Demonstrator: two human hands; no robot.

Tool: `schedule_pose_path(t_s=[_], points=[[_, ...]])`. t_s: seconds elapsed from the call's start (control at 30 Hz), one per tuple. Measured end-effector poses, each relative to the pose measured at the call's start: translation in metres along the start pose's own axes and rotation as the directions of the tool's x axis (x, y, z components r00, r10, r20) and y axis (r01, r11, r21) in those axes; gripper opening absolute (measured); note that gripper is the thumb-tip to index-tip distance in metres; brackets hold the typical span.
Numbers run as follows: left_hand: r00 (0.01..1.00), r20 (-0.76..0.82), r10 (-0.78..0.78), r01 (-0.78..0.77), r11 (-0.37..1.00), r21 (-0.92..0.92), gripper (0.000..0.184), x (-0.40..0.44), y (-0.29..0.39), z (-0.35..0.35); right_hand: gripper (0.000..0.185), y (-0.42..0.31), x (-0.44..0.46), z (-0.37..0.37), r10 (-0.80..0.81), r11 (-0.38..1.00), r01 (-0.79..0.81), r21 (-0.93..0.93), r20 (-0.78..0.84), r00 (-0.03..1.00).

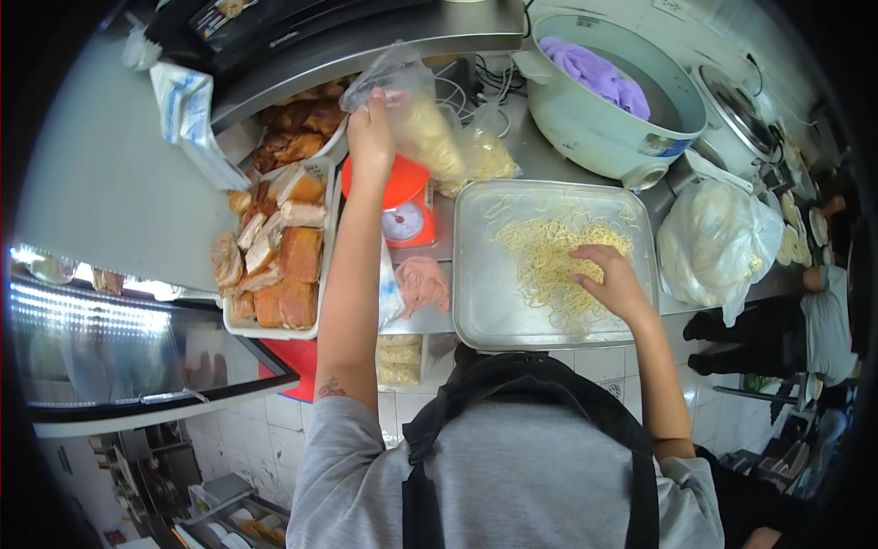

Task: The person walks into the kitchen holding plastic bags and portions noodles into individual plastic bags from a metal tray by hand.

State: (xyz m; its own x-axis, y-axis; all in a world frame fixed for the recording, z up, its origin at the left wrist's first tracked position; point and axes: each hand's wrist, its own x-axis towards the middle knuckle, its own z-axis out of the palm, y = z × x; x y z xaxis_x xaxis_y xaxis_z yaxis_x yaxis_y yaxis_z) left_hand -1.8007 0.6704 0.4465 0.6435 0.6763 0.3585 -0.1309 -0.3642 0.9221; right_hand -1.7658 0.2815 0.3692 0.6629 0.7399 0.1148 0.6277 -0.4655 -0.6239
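My left hand [372,137] is closed on the upper edge of a clear plastic bag [416,114], which hangs to the right with pale yellow noodles bunched inside. Below it stands an orange kitchen scale [419,224] with a round dial. My right hand [611,282] rests on loose yellow noodles [549,261] spread over a metal tray [480,306], its thumb apart from the fingers. A smaller tied bag of noodles [492,156] sits at the tray's back left corner. Next to the scale lies a crumpled pink cloth [422,285].
To the left, a white basket [322,178] holds chunks of roasted meat [297,265], with more dark meat [306,119] behind. A large pale green pot [585,137] with a purple cloth [594,73] stands back right. A full white plastic bag [718,238] flanks the tray. Another person [823,320] is at far right.
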Motion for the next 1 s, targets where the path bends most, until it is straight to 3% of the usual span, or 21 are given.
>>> schedule_pose_path(t_s=[0.07, 0.17, 0.27, 0.33, 0.4, 0.47, 0.53, 0.6, 0.67, 0.73, 0.83, 0.93, 1.0], points=[[0.976, 0.066, -0.209, 0.218, 0.905, -0.366, 0.043, 0.011, 0.0, 0.035, 0.033, 0.009, -0.012, 0.005, 0.034, 0.999, -0.034, 0.025, 0.003, 0.999], [0.969, 0.123, -0.216, 0.248, 0.85, -0.464, 0.041, 0.017, -0.014, 0.096, 0.03, 0.015, -0.029, 0.007, 0.077, 0.995, -0.075, 0.072, -0.022, 0.997], [0.996, 0.063, -0.07, 0.086, 0.941, -0.326, 0.041, 0.01, -0.028, 0.149, 0.028, 0.023, -0.045, 0.007, 0.122, 0.988, -0.116, 0.099, -0.053, 0.991], [0.999, 0.0, 0.04, -0.038, 0.953, -0.302, 0.042, 0.007, -0.09, 0.192, 0.027, 0.028, -0.055, 0.004, 0.167, 0.981, -0.158, 0.114, -0.075, 0.983], [0.996, 0.08, 0.041, -0.051, 0.99, 0.135, 0.035, -0.017, -0.16, 0.216, 0.026, 0.032, -0.065, 0.003, 0.202, 0.974, -0.191, 0.12, -0.093, 0.975], [0.947, 0.254, -0.196, 0.082, 0.913, 0.4, 0.022, -0.066, -0.149, 0.204, 0.025, 0.037, -0.073, 0.001, 0.219, 0.972, -0.207, 0.115, -0.11, 0.97], [0.967, 0.158, 0.201, -0.237, 0.934, 0.266, 0.02, -0.124, -0.131, 0.182, 0.025, 0.04, -0.077, -0.002, 0.222, 0.97, -0.205, 0.132, -0.131, 0.966], [0.956, 0.293, 0.02, -0.122, 0.934, 0.336, 0.031, -0.176, -0.074, 0.121, 0.026, 0.047, -0.083, -0.001, 0.244, 0.964, -0.224, 0.142, -0.143, 0.959], [0.969, 0.247, 0.012, -0.159, 0.795, 0.585, 0.032, -0.224, -0.086, 0.065, 0.026, 0.054, -0.087, 0.001, 0.27, 0.955, -0.248, 0.163, -0.127, 0.955], [0.999, 0.033, 0.042, -0.05, 0.518, 0.854, 0.03, -0.249, -0.1, 0.02, 0.025, 0.06, -0.083, 0.006, 0.28, 0.949, -0.259, 0.181, -0.1, 0.955], [0.983, 0.172, 0.072, -0.185, 0.266, 0.946, 0.025, -0.259, -0.128, -0.024, 0.025, 0.061, -0.065, 0.017, 0.209, 0.964, -0.206, 0.169, 0.004, 0.978], [0.972, 0.22, 0.089, -0.237, 0.343, 0.909, 0.021, -0.238, -0.14, -0.037, 0.023, 0.041, -0.026, 0.028, 0.02, 0.989, -0.032, 0.145, 0.082, 0.996], [0.974, 0.203, 0.096, -0.224, 0.467, 0.855, 0.02, -0.234, -0.134, -0.041, 0.022, 0.007, 0.003, 0.034, -0.069, 0.979, 0.041, 0.201, 0.133, 0.989]])
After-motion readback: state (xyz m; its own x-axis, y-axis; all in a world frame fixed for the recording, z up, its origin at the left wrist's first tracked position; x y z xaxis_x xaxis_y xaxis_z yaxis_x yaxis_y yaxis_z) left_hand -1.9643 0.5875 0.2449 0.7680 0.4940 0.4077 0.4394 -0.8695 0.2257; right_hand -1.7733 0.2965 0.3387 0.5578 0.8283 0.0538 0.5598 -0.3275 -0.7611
